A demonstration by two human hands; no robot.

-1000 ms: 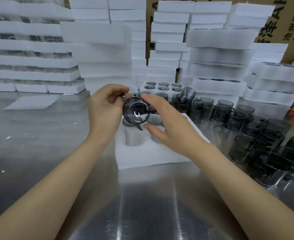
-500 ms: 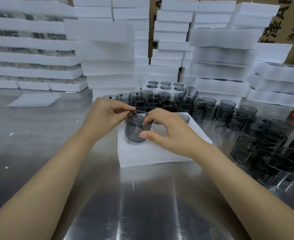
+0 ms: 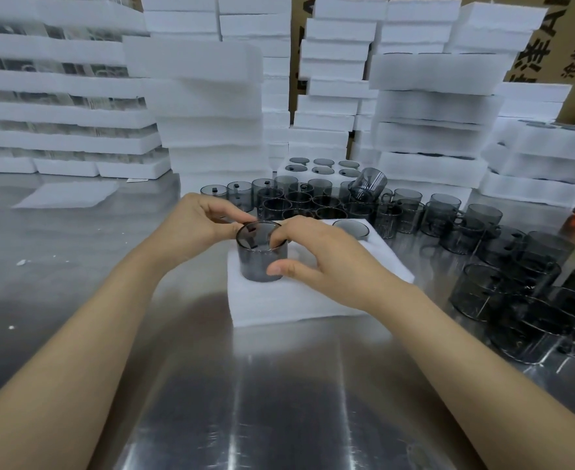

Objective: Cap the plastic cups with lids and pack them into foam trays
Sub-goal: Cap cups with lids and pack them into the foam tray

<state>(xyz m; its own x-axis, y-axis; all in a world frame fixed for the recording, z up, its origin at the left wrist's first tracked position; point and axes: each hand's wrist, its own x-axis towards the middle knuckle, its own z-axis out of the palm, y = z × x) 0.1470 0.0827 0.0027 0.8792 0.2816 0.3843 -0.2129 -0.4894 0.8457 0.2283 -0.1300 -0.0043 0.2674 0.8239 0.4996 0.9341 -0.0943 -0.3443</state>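
The smoky cup (image 3: 255, 262), a second ago lifted and tipped mouth-first toward the camera, now stands upright in the foam tray's (image 3: 296, 300) near-left pocket (only partly sunk), the left hand's (image 3: 201, 225) grip pinching its rim, the right hand (image 3: 330, 266) clamped around its wall.

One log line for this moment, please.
phase: seating cup in foam tray | left hand: pinches rim | right hand: grips cup

The smoky lidded cup (image 3: 260, 256), held tilted with its lid toward the camera a second ago, is now coming down upright into the foam tray's (image 3: 313, 300) near-left pocket, with the right hand (image 3: 326, 262) shifting its thumb onto the cup's side wall.
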